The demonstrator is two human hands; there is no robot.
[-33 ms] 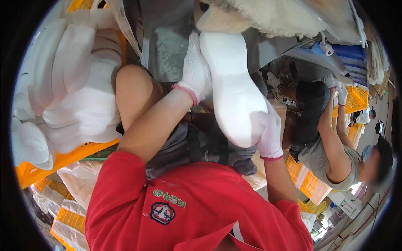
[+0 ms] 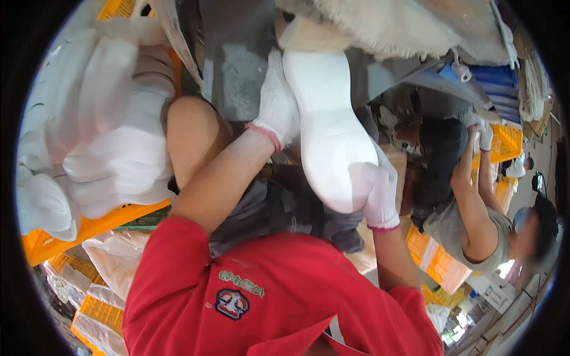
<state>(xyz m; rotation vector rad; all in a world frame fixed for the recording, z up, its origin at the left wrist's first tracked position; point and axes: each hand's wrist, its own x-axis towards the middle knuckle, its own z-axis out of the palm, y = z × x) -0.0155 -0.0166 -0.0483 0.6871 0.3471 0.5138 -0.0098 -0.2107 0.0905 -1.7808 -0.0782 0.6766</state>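
A white foam shoe sole is held lengthwise in front of me, its broad rounded end toward my body. My left hand, in a white knit glove with a pink cuff, presses along the sole's left edge with fingers together; part of its grip is hidden. On the near right end, my right hand, gloved alike, clasps the sole with its thumb on top and the fingers mostly underneath. The far end of the sole meets a beige, rounded roller-like part; whether the two touch, I cannot tell.
At left, an orange crate is heaped with white soles. A shaggy pale cloth hangs over the grey machine housing. On the right sits a co-worker with gloved hands, near more orange crates.
The sole and both my hands have shifted very slightly toward my body. My grip looks the same.
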